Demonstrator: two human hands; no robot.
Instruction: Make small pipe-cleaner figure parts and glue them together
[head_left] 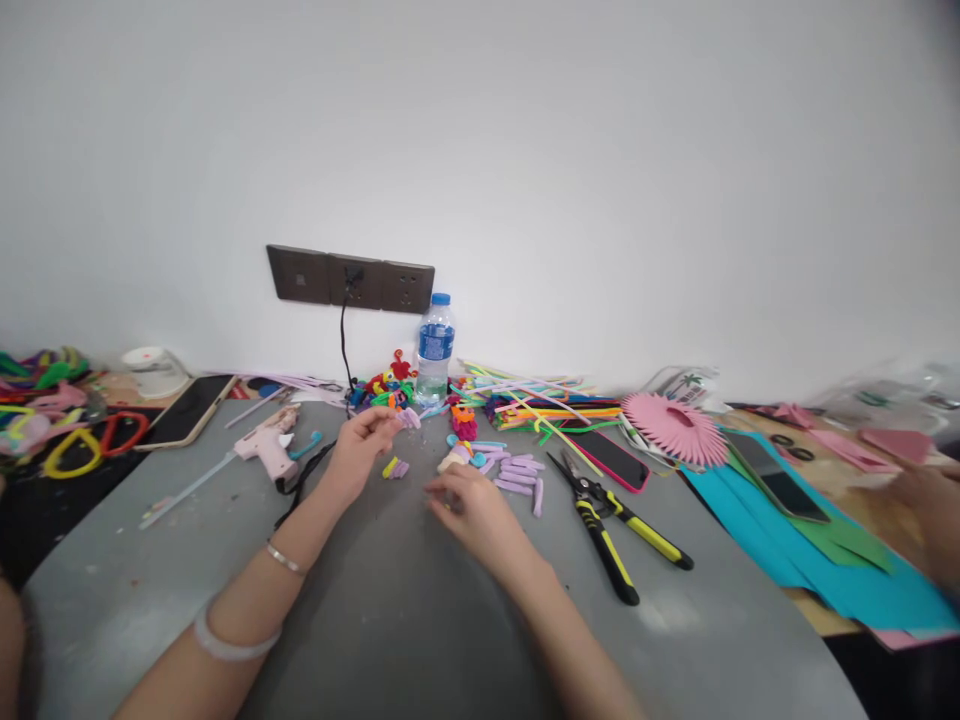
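My left hand [365, 440] is closed in a pinch on a small lilac pipe cleaner piece [409, 418] raised over the grey table. Below it lies a small yellow-and-lilac bundle [396, 467]. My right hand [474, 507] is bent with thumb and forefinger slightly apart, and nothing shows between them. Just beyond its fingers is a small cream, lilac and blue fuzzy figure [459, 456], partly covered by the hand. Several folded lilac pipe cleaner pieces [519, 475] lie to its right. A magenta-and-orange fuzzy figure [463, 418] sits behind.
Yellow-handled pliers [600, 510] lie open at right, near a pink-cased phone [611, 460]. A pink glue gun [268, 445] with a cord is at left. A water bottle [435, 350] and loose pipe cleaners [555, 405] line the wall. Blue paper [787, 540] covers the right side.
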